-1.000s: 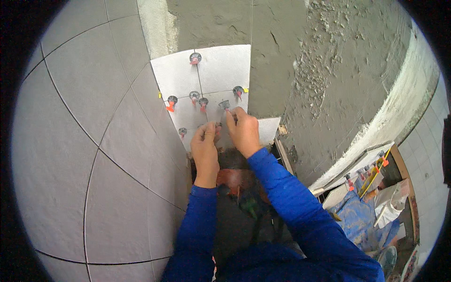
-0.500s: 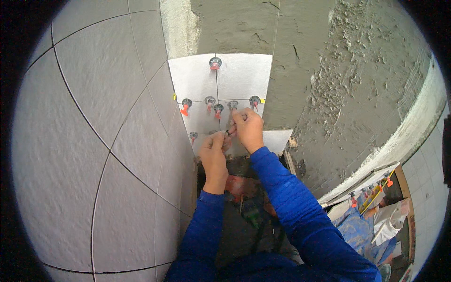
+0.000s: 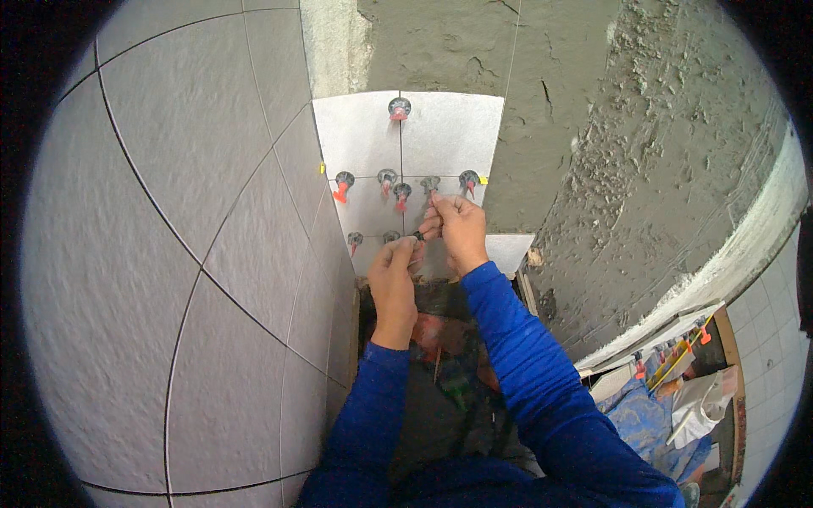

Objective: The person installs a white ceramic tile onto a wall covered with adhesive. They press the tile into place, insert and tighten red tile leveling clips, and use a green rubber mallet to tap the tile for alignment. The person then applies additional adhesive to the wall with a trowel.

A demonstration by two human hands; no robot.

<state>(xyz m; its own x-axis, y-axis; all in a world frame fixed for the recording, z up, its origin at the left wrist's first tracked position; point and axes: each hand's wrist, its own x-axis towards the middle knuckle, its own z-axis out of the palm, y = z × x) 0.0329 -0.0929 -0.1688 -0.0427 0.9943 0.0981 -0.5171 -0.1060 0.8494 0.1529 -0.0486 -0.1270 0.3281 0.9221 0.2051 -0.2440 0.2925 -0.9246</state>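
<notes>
White tiles [image 3: 450, 127] stand on the wall before me, dotted with several tile levelers that have dark round bases and red T-handles. One tile leveler [image 3: 400, 108] sits on the upper joint. My left hand [image 3: 394, 284] is closed in a pinch, with a small dark-based tile leveler [image 3: 417, 237] at its fingertips, partly hidden. Just above and right, my right hand [image 3: 461, 233] has its thumb and forefinger pinched at the handle of a mounted leveler [image 3: 430, 184]. Its lower fingers come close to the piece in my left hand.
Large grey tiles [image 3: 127, 296] cover the left wall. Rough grey mortar [image 3: 576, 186] spreads right of the white tiles. Small yellow wedges [image 3: 483, 180] mark the tile edges. At lower right lie a blue sheet [image 3: 652, 423], a white bag [image 3: 703, 402] and more red-handled levelers.
The view has shifted slightly, so the wall sits further right. My right hand's fingertips have risen a little to the leveler's handle and its fingers have spread slightly from my left hand.
</notes>
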